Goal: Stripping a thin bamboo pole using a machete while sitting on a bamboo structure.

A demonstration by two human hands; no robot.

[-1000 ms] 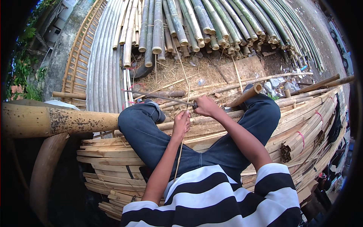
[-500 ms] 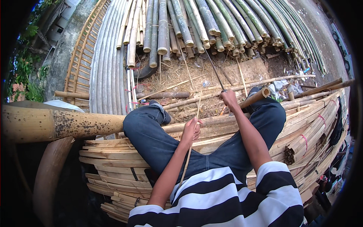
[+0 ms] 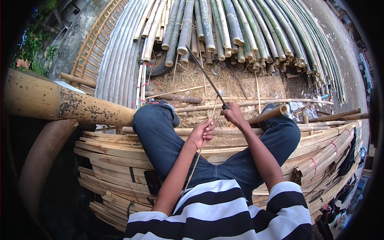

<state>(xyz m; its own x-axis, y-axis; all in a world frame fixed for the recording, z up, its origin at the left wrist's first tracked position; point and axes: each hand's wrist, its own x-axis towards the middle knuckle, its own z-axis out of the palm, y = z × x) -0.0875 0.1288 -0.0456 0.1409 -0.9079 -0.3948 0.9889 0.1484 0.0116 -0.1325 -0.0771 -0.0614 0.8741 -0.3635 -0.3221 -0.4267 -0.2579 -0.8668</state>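
I sit on a stack of split bamboo slats (image 3: 108, 156) with my knees apart. My left hand (image 3: 203, 133) is closed on a thin bamboo strip (image 3: 195, 163) that slants down past my lap. My right hand (image 3: 233, 114) grips the handle of a long dark knife (image 3: 205, 74). Its blade points up and away to the left, over the straw-covered ground. The strip's upper end reaches to just below the knife handle.
A thick bamboo pole (image 3: 60, 103) crosses at the left by my knee. Many long bamboo poles (image 3: 224, 28) lie stacked ahead. Bundled slats tied with red bands (image 3: 332, 152) lie at the right. A short bamboo piece (image 3: 268, 114) rests by my right knee.
My right hand has swung the knife from pointing left across my knees to pointing up and away. My left hand stayed on the strip.
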